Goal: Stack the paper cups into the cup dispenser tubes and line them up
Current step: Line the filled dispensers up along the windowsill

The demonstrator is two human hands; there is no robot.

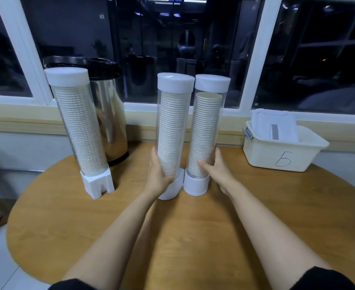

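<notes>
Three clear dispenser tubes with white caps and white bases stand upright on the round wooden table (193, 237), each filled with stacked paper cups. The left tube (79, 130) stands apart, in front of a steel bin. The middle tube (171, 130) and the right tube (207, 132) stand side by side, almost touching. My left hand (158, 170) grips the lower part of the middle tube from its left side. My right hand (213, 166) grips the lower part of the right tube, thumb across its front.
A shiny steel bin with a black lid (107, 114) stands behind the left tube. A cream plastic box (283, 151) marked with a handwritten letter sits at the back right, a white lid inside it. A window sill runs behind the table.
</notes>
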